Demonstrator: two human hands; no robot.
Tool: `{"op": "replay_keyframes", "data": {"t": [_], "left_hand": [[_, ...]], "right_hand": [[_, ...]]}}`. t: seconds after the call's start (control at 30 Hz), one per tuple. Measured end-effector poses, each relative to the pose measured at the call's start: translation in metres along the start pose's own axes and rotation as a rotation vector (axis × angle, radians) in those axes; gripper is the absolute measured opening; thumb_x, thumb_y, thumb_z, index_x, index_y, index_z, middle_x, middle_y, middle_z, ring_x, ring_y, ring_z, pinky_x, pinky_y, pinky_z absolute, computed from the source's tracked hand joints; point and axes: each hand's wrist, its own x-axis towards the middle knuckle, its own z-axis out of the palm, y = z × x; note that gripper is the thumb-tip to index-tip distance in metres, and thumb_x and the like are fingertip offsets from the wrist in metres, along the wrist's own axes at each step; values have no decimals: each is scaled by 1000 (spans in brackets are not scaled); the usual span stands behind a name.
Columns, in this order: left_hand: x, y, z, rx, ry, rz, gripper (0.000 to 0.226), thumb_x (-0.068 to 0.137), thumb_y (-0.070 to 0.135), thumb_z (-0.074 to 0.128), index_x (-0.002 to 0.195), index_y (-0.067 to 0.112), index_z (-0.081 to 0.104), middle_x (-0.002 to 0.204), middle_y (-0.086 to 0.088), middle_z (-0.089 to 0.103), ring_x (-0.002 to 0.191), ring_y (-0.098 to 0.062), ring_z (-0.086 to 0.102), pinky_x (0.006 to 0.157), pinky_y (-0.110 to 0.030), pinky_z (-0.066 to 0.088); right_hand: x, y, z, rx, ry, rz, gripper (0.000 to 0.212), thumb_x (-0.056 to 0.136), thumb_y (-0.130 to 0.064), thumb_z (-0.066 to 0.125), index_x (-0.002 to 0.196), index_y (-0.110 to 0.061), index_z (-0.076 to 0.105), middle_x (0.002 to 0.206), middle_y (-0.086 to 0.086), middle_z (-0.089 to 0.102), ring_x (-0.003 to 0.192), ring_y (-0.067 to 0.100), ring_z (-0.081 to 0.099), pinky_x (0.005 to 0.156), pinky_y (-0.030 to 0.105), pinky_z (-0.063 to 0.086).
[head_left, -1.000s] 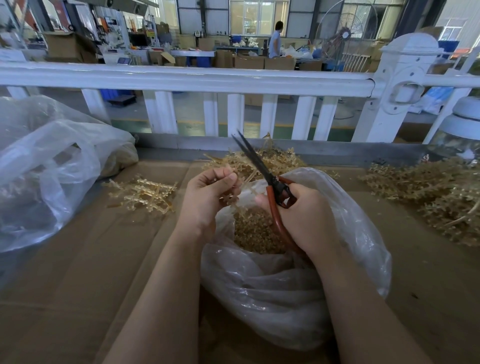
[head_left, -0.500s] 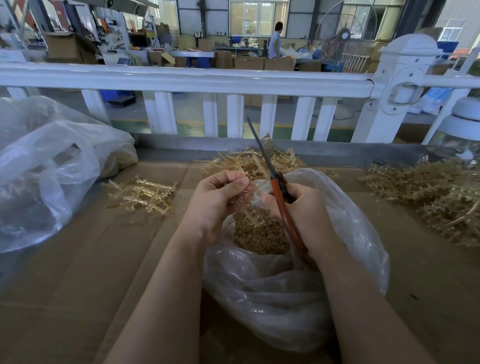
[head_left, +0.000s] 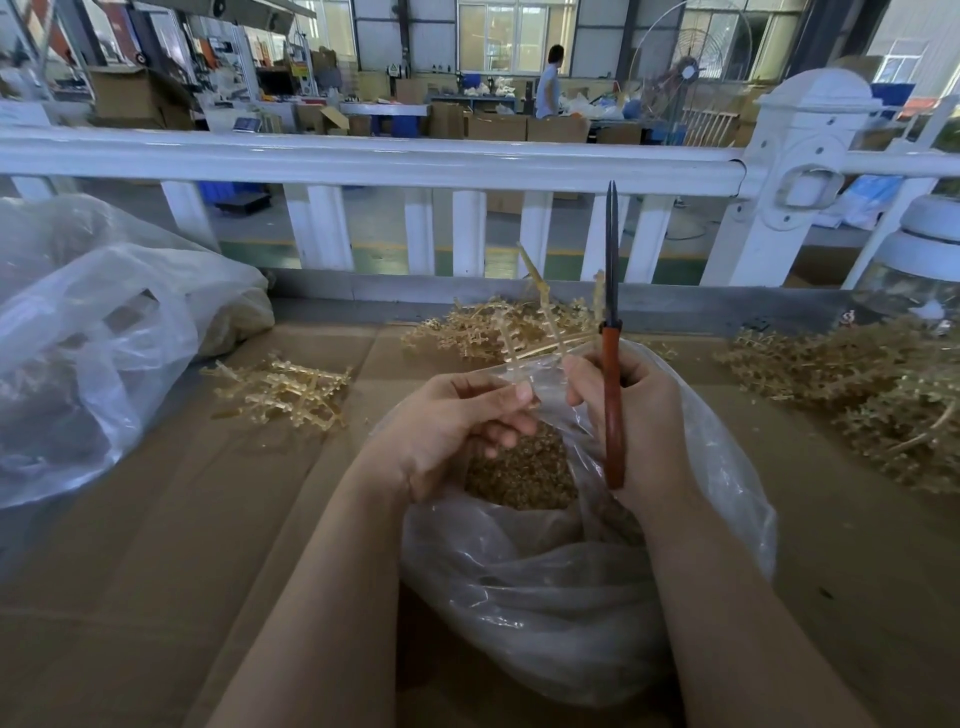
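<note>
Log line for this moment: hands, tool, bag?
left hand: pinches golden sprig over bag | right hand: grips scissors, blades shut, tips up | bag: open, cut bits inside

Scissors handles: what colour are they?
The scissors handles are reddish-orange, seen best in the head view.

Above the clear bag (head_left: 571, 597), the scissors (head_left: 613, 395) stand edge-on, so their finger loops cannot be made out, and the right hand (head_left: 644, 415) covers the far side of the handles. Over the bag's mouth, the left hand (head_left: 447, 431) hides the lower end of the twig (head_left: 511, 338) it pinches. Left of the bag, a larger sack (head_left: 104, 338) runs off the picture's edge, its contents blurred by plastic. Right of the bag, a heap of twigs (head_left: 857, 384) and a jar (head_left: 919, 270) are cut off too.
</note>
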Motion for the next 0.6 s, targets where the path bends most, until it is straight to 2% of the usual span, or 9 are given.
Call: {"op": "replay_keyframes", "data": {"t": [0.07, 0.17, 0.3, 0.37, 0.47, 0.53, 0.6], "left_hand": [[0, 0, -1, 6, -1, 7, 23, 69, 26, 77, 84, 9, 74, 72, -6, 71, 58, -10, 60, 53, -16, 47], [1, 0, -3, -32, 26, 30, 16, 68, 22, 78, 79, 11, 77, 71, -6, 72, 57, -8, 62, 53, -15, 49], [2, 1, -6, -154, 112, 44, 13, 66, 24, 78, 73, 13, 78, 69, -3, 72, 53, -5, 61, 49, -14, 48], [2, 1, -7, -211, 191, 36, 10, 67, 25, 77, 69, 15, 78, 69, -1, 72, 52, -3, 60, 47, -14, 48], [5, 0, -9, -312, 296, 33, 9, 69, 23, 75, 69, 14, 77, 69, 0, 73, 51, -1, 61, 47, -13, 48], [6, 0, -10, -357, 328, 45, 9, 69, 21, 74, 72, 13, 77, 70, 0, 73, 52, -1, 61, 49, -13, 50], [7, 0, -10, -379, 345, 58, 13, 69, 20, 72, 78, 11, 75, 70, -1, 73, 54, -2, 62, 51, -14, 52]], "right_hand": [[0, 1, 1, -47, -1, -32, 12, 93, -10, 69, 85, -2, 66, 72, 7, 61, 67, 13, 58, 68, 23, 51], [0, 3, 3, -58, -12, -48, 20, 91, -18, 72, 84, 0, 66, 68, 4, 61, 64, 13, 59, 68, 24, 52], [0, 4, 4, -42, -37, -56, 59, 75, -50, 73, 86, 7, 63, 67, 8, 59, 64, 21, 56, 70, 38, 51], [0, 4, 4, -77, -36, -65, 68, 70, -58, 73, 86, 7, 62, 65, 9, 57, 63, 20, 55, 69, 42, 50], [0, 8, 5, -191, -42, -76, 64, 67, -69, 77, 84, -8, 67, 71, 7, 65, 69, 21, 64, 71, 45, 55], [1, 13, 5, -283, -67, -67, 52, 64, -76, 69, 81, -26, 65, 72, -9, 67, 73, 13, 65, 72, 36, 54], [2, 17, 5, -409, -92, -53, 57, 60, -85, 63, 85, -34, 63, 76, -23, 67, 76, 2, 64, 72, 26, 49]]}}
